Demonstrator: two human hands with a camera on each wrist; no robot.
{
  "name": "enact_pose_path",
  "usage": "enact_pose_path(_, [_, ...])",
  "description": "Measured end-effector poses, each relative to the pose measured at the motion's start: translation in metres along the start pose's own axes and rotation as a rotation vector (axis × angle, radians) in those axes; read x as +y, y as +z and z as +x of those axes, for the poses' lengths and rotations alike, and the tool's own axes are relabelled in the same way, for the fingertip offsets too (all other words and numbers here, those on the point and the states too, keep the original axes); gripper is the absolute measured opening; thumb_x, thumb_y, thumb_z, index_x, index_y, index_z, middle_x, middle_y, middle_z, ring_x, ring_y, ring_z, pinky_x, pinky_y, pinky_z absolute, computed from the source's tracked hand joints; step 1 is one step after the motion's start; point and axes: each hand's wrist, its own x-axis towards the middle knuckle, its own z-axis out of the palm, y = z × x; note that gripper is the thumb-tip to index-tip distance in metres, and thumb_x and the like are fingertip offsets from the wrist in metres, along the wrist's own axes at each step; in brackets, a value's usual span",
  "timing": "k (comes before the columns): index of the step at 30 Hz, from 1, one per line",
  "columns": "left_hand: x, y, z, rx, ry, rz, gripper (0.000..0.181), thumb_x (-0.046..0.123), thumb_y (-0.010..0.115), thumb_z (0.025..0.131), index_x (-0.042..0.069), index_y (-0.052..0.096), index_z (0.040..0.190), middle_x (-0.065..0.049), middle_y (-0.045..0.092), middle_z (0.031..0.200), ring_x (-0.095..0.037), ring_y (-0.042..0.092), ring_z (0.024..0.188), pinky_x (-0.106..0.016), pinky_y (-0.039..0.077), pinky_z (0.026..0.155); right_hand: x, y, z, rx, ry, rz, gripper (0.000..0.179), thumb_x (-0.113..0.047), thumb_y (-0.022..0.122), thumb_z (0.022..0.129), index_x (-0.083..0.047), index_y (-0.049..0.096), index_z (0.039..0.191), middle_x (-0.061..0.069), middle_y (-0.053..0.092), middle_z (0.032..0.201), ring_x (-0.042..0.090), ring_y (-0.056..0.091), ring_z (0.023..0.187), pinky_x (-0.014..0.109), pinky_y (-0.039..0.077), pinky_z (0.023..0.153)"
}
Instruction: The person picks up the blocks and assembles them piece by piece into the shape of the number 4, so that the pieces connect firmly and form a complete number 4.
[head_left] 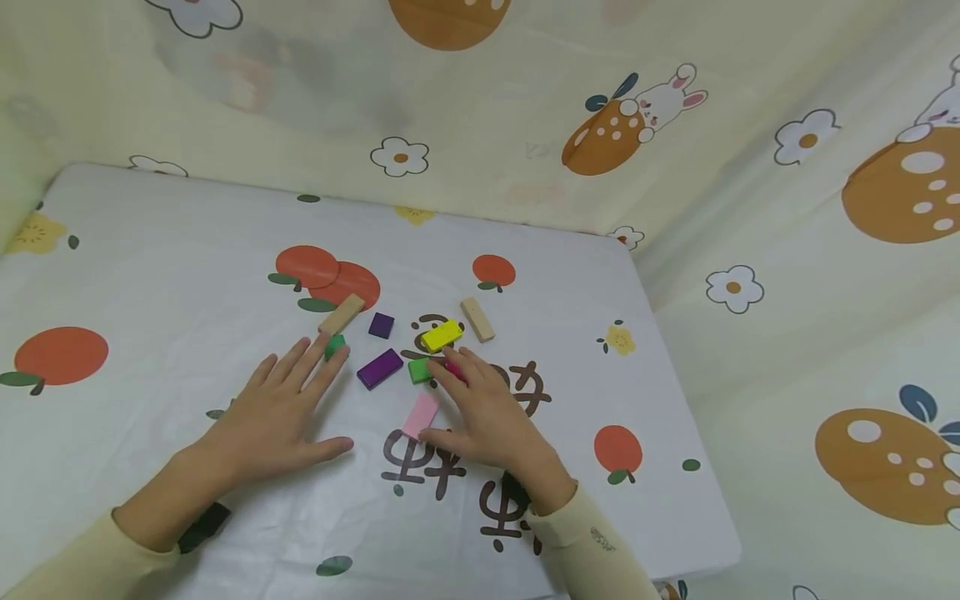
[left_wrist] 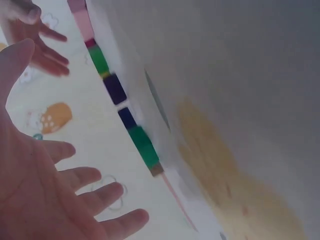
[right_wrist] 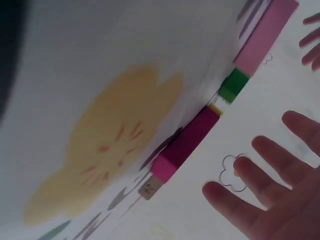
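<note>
Several coloured wooden blocks lie scattered on the table. My left hand [head_left: 273, 425], fingers spread and straight, hovers at their left, nearest a dark green block [head_left: 334, 346] and a plain wood block [head_left: 342, 314]. Over the right side hangs my right hand [head_left: 487, 408], fingers extended, partly covering a magenta block [head_left: 454, 369]. Beside it are a light green block [head_left: 419, 370], a pink block [head_left: 420, 415] and a yellow block [head_left: 442, 336]. Between the hands lie a purple block [head_left: 379, 368] and a small dark purple block [head_left: 381, 325]. Both wrist views show the palms apart from the blocks, holding nothing.
A second plain wood block [head_left: 477, 319] lies behind the right hand. The white tablecloth [head_left: 660, 375] carries printed fruit and lettering. Patterned curtains [head_left: 495, 108] hang behind the table and along its right side. A dark object [head_left: 204, 527] shows under the left wrist.
</note>
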Motion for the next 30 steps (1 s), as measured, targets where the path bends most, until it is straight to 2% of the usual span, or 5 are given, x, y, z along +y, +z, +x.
enact_pose_path(3, [0.007,0.005,0.003,0.005,0.028,0.009,0.107,0.069,0.068,0.085,0.012,0.025,0.165,-0.018,0.020,0.172,-0.043,0.022,0.157,-0.071,0.025,0.119,-0.006,0.002,0.003,-0.020,-0.031,-0.019,0.084,-0.058,0.075,0.087,-0.017,0.047,0.156,0.011,0.041,0.163,0.034,0.037,0.152,0.055,0.037,0.121])
enact_pose_path(10, [0.021,0.015,0.006,-0.003,0.083,0.014,0.104,0.068,0.069,0.085,0.013,0.028,0.164,-0.016,0.023,0.172,-0.043,0.023,0.156,-0.070,0.024,0.120,-0.020,0.005,0.007,-0.093,-0.032,-0.064,0.078,-0.056,0.074,0.089,-0.021,0.049,0.154,0.006,0.048,0.157,0.027,0.044,0.147,0.050,0.041,0.119])
enact_pose_path(20, [0.035,0.027,0.002,0.005,0.158,0.003,0.101,0.066,0.070,0.085,0.016,0.031,0.164,-0.015,0.029,0.170,-0.042,0.028,0.155,-0.070,0.030,0.118,-0.026,0.015,0.010,-0.098,-0.113,-0.188,0.057,-0.049,0.072,0.093,-0.021,0.061,0.141,0.003,0.061,0.141,0.023,0.058,0.133,0.042,0.049,0.112])
enact_pose_path(26, [0.037,0.029,-0.001,0.010,0.175,0.010,0.098,0.064,0.070,0.086,0.015,0.034,0.162,-0.016,0.029,0.169,-0.042,0.032,0.154,-0.069,0.032,0.117,-0.030,0.014,0.011,-0.136,-0.098,-0.172,0.048,-0.040,0.072,0.096,-0.022,0.062,0.140,0.003,0.061,0.141,0.022,0.061,0.128,0.039,0.052,0.109])
enact_pose_path(30, [0.038,0.028,-0.002,-0.009,0.178,0.004,0.096,0.064,0.070,0.086,0.014,0.036,0.162,-0.017,0.030,0.169,-0.043,0.034,0.153,-0.069,0.033,0.116,-0.031,0.014,0.011,-0.134,-0.112,-0.151,0.047,-0.036,0.073,0.096,-0.022,0.062,0.139,0.002,0.062,0.140,0.020,0.060,0.128,0.038,0.052,0.108])
